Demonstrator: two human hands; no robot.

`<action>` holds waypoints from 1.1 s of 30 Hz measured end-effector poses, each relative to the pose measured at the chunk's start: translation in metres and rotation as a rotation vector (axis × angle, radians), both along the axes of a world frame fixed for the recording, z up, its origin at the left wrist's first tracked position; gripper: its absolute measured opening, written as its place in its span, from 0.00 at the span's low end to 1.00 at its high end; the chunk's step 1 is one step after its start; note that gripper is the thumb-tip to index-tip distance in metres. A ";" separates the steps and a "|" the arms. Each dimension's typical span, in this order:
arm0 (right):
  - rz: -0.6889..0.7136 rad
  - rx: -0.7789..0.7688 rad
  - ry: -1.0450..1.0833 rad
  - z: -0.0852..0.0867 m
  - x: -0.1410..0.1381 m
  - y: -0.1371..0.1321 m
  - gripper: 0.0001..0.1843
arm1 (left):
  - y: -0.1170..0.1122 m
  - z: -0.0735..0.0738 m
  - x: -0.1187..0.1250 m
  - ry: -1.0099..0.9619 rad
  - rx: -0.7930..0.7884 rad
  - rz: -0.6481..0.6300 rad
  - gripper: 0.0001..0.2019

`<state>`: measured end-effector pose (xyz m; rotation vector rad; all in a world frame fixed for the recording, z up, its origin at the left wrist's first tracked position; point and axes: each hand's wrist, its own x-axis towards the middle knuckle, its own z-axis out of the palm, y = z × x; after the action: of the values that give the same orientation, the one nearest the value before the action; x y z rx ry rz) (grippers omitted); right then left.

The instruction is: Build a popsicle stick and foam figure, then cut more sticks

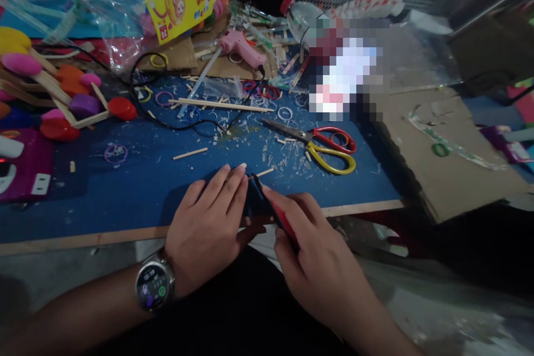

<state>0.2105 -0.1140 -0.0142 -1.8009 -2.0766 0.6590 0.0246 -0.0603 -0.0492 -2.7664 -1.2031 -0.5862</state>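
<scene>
My left hand (212, 217) lies flat on the blue tabletop near its front edge, fingers stretched out. A thin wooden stick (266, 172) pokes out to the right from beside its fingertips; whether the rest runs under the fingers is hidden. Closed around a red and black utility knife (285, 221) is my right hand (312, 245). The dark tip of the knife meets the stick close to my left fingertips. Another short stick (190, 153) lies apart, just beyond my left hand. Scissors (321, 142) with red and yellow handles rest partly open beyond my right hand.
Behind lie a long wooden stick (225, 104), a pink glue gun (244, 47) with its black cable, rubber bands and shavings. A stick-and-colored-pieces model (79, 100) and a purple device (29, 164) stand left. Cardboard (442, 150) sits right, a bottle (306, 19) at the back.
</scene>
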 end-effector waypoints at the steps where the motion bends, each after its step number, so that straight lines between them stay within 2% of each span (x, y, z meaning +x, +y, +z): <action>1: -0.006 -0.013 0.007 0.000 -0.001 -0.001 0.35 | 0.000 -0.001 0.000 -0.004 0.003 -0.004 0.31; 12: -0.033 0.018 -0.017 -0.003 -0.011 -0.004 0.32 | 0.000 -0.004 -0.001 -0.011 -0.002 -0.046 0.25; 16: -0.038 0.038 -0.045 -0.004 -0.017 -0.004 0.31 | -0.001 -0.005 0.000 -0.006 -0.010 -0.047 0.26; 25: -0.064 -0.004 -0.114 -0.003 -0.028 -0.001 0.32 | -0.002 -0.006 0.000 0.136 0.099 -0.058 0.22; 33: -0.058 -0.013 -0.137 0.000 -0.028 -0.001 0.28 | -0.003 -0.010 0.002 0.096 0.114 -0.048 0.22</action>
<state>0.1830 -0.1153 -0.0147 -1.9561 -2.1015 0.5488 0.0268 -0.0632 -0.0590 -2.7015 -1.0520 -0.5025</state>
